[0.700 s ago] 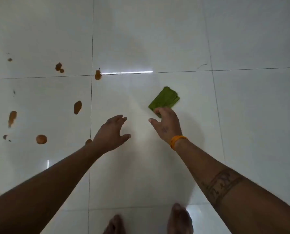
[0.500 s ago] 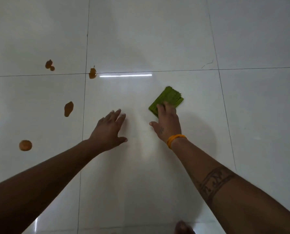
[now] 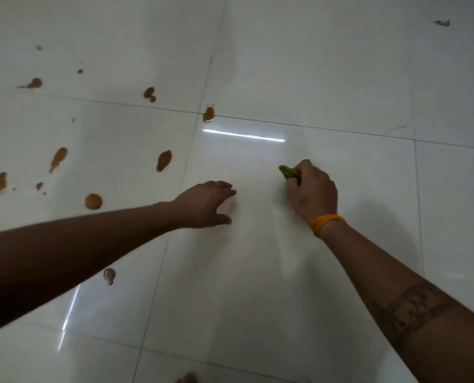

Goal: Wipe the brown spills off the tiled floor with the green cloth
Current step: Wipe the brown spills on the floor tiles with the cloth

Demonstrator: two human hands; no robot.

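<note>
Most of the green cloth (image 3: 288,172) is bunched inside the closed right hand (image 3: 311,193); it looks soft, light and best gripped wadded. Left hand (image 3: 205,204), spread and empty, rests beside it; brown spills (image 3: 164,160) lie further left.

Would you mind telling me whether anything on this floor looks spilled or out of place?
Yes: brown spills dot the white tiled floor left of both hands, all unwiped; the right hand grips the green cloth.
</note>
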